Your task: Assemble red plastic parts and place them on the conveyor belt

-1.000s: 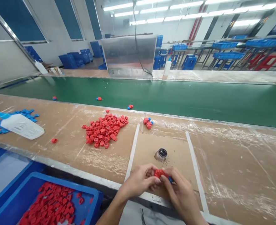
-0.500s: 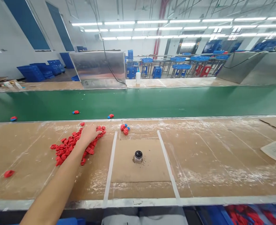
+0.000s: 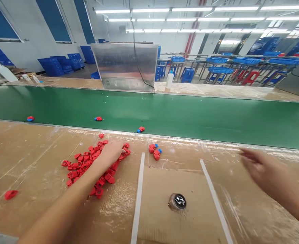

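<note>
My left hand [image 3: 111,152] reaches over a heap of small red plastic pieces [image 3: 83,166] on the left of the table. Its fingers stretch onto the heap's far right side, partly hidden behind the back of the hand, and no held piece shows. My right hand [image 3: 262,167] hangs above the table on the right, away from the red pieces. Motion smears its fingers. Between the hands, a small group of red and blue pieces [image 3: 155,152] lies near the belt. A round black-topped thing [image 3: 180,201] sits on the taped cardboard sheet [image 3: 162,183].
Beyond the table runs a green belt [image 3: 190,112] carrying a few red-and-blue pieces [image 3: 98,118]. A loose red piece [image 3: 11,194] lies at the left. A metal panel [image 3: 126,67] and a white bottle [image 3: 169,80] stand on the far ledge.
My right hand has come into view at the right. The view has shifted, so the table's things sit lower and mostly farther right. My left hand stays on the heap.
</note>
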`<action>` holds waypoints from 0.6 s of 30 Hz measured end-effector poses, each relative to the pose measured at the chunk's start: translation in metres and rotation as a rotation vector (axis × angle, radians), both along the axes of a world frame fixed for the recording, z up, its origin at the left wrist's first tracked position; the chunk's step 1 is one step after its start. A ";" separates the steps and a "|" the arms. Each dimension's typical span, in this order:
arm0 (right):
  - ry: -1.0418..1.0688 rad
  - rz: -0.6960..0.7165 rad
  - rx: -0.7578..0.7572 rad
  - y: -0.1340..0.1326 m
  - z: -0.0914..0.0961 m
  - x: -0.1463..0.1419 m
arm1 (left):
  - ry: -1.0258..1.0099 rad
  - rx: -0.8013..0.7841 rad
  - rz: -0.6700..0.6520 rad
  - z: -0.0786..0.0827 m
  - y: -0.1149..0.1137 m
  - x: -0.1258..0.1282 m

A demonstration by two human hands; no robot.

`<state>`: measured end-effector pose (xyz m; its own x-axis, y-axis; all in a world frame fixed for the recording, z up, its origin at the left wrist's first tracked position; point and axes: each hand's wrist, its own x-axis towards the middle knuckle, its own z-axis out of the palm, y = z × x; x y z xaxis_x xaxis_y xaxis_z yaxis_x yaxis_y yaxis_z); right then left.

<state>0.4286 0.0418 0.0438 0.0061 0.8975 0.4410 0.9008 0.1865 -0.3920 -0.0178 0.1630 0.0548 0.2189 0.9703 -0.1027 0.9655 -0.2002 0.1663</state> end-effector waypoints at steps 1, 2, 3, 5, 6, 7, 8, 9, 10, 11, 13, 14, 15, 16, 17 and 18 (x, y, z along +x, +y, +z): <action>-0.080 -0.016 -0.081 0.037 0.000 -0.021 | -0.024 -0.011 -0.012 0.003 -0.001 -0.003; -0.129 0.033 -0.151 0.075 -0.001 -0.046 | -0.069 -0.023 -0.025 0.006 -0.003 -0.008; -0.167 0.089 -0.201 0.112 -0.003 -0.075 | -0.142 -0.042 -0.039 0.009 -0.007 -0.015; -0.240 0.185 -0.294 0.177 -0.008 -0.135 | -0.403 -0.113 -0.041 0.014 -0.022 -0.034; -0.265 0.218 -0.336 0.203 -0.011 -0.162 | -0.566 -0.170 -0.010 0.015 -0.031 -0.045; -0.283 0.250 -0.379 0.223 -0.014 -0.186 | -0.703 -0.219 0.059 0.017 -0.042 -0.057; -0.298 0.281 -0.423 0.238 -0.017 -0.206 | -0.805 -0.267 0.140 0.018 -0.054 -0.067; -0.308 0.306 -0.464 0.247 -0.020 -0.221 | -0.891 -0.302 0.218 0.018 -0.066 -0.076; -0.317 0.324 -0.504 0.253 -0.022 -0.231 | -0.976 -0.326 0.293 0.019 -0.078 -0.084; -0.325 0.333 -0.538 0.256 -0.025 -0.238 | -1.063 -0.336 0.365 0.019 -0.088 -0.089; -0.336 0.321 -0.588 0.255 -0.031 -0.243 | -1.256 -0.333 0.501 0.016 -0.106 -0.092; -0.338 0.304 -0.605 0.253 -0.033 -0.242 | -1.347 -0.329 0.558 0.014 -0.114 -0.091; -0.338 0.284 -0.616 0.250 -0.035 -0.240 | -1.428 -0.328 0.599 0.011 -0.120 -0.087; -0.334 0.264 -0.623 0.246 -0.036 -0.237 | -1.495 -0.331 0.617 0.008 -0.126 -0.083; -0.328 0.243 -0.628 0.243 -0.037 -0.233 | -1.544 -0.333 0.614 0.005 -0.132 -0.078; -0.318 0.222 -0.630 0.239 -0.037 -0.229 | -1.575 -0.329 0.597 0.002 -0.137 -0.072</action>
<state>0.1998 0.2812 0.0067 -0.2470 0.9465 -0.2077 0.9561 0.2031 -0.2113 -0.0893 0.0258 0.0563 -0.0598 0.9326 -0.3560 -0.2347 0.3335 0.9131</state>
